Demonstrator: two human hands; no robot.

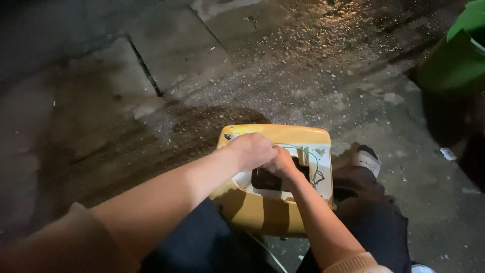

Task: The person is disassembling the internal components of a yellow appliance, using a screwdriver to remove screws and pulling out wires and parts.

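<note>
Yellow casing (273, 202) sits lower centre of the frame, propped between the knees on the wet floor (151, 101). Left hand (251, 150) and right hand (281, 164) meet over its white opening, fingers curled, touching each other; what either grip holds is hidden, cannot tell. Thin wires (317, 174) just right of the hands. Green bin (454, 55) upper right.

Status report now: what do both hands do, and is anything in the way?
Left hand and right hand together, closed on something small, unclear what. Yellow casing under them, white opening up. Thin wires beside the hands.
</note>
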